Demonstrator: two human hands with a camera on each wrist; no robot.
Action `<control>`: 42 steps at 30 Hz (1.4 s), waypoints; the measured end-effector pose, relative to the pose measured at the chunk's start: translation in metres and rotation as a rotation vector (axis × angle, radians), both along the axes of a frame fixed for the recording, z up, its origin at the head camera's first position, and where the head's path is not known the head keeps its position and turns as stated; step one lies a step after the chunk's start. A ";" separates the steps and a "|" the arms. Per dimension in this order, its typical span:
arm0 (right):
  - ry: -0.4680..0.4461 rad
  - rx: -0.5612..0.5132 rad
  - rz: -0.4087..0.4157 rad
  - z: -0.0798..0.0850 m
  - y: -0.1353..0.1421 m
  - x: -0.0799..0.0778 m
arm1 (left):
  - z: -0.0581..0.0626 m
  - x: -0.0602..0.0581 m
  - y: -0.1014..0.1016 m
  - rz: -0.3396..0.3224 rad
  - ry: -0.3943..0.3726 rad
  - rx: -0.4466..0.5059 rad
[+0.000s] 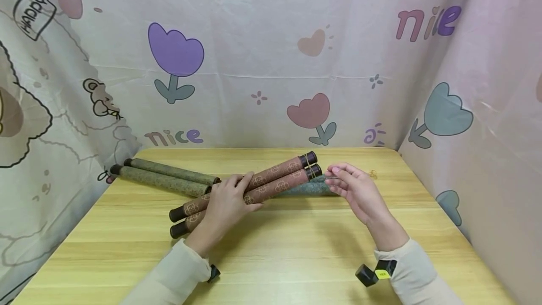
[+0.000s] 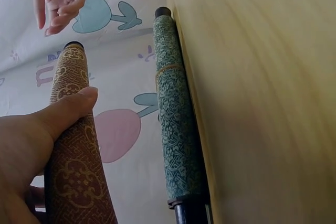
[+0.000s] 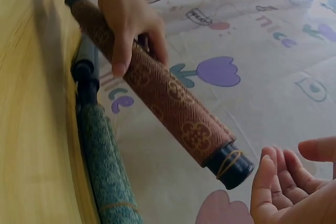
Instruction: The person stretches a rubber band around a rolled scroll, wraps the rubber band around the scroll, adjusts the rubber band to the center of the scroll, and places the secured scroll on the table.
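Observation:
My left hand (image 1: 228, 201) grips a pair of reddish-brown patterned scrolls (image 1: 277, 187) around their middle, thumb on the near side. They slant upward to the right, with dark knobs at both ends. A thin rubber band (image 1: 312, 169) is looped around the two right-end knobs. Just right of that end is my right hand (image 1: 357, 189), raised, its fingers softly bent and the thumb apart from them in the right wrist view; nothing shows in it. Behind the brown pair lie teal patterned scrolls (image 1: 311, 188), partly hidden, with a rubber band (image 2: 169, 68) around them.
At the back left lie two olive-green scrolls (image 1: 165, 180) with dark knobs. A small yellowish loop (image 1: 372, 173) shows just beyond the right hand. Printed fabric (image 1: 254, 60) encloses the back and sides of the wooden table (image 1: 288, 258).

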State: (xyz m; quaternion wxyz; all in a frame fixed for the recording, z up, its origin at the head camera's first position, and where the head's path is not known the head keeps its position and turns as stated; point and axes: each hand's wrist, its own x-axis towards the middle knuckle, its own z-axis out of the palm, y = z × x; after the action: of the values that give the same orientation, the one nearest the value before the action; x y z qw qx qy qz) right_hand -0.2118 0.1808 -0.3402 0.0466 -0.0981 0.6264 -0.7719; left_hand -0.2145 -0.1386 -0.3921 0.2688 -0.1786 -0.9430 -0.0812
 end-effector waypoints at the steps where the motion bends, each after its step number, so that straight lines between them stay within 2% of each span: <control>1: 0.016 0.042 -0.015 0.000 0.000 0.000 | -0.001 0.001 0.001 -0.001 -0.008 -0.001; 8: 0.114 0.308 -0.143 -0.005 -0.002 -0.003 | -0.005 0.006 0.006 0.001 -0.054 -0.029; 16: 0.351 0.801 -0.275 -0.014 -0.001 -0.010 | -0.009 0.009 0.012 0.002 -0.120 -0.065; 23: 0.421 1.065 -0.329 -0.024 -0.007 -0.012 | -0.010 0.016 0.018 0.016 -0.149 -0.106; 28: 0.454 1.177 -0.364 -0.027 -0.011 -0.011 | -0.007 0.022 0.025 0.032 -0.165 -0.135; 33: 0.481 1.263 -0.369 -0.029 -0.017 -0.008 | -0.005 0.026 0.030 0.056 -0.114 -0.184; 39: 0.487 1.308 -0.377 -0.035 -0.026 -0.005 | -0.005 0.029 0.032 0.037 -0.046 -0.219; 42: 0.482 1.279 -0.363 -0.036 -0.029 -0.004 | -0.006 0.030 0.032 0.020 0.003 -0.226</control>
State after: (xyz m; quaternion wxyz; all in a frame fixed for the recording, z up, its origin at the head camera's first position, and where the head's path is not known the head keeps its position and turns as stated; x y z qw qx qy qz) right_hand -0.2161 0.1523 -0.3761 -0.1746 -0.1136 0.9564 -0.2047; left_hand -0.1846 -0.1063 -0.3978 0.2492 -0.1986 -0.9474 0.0288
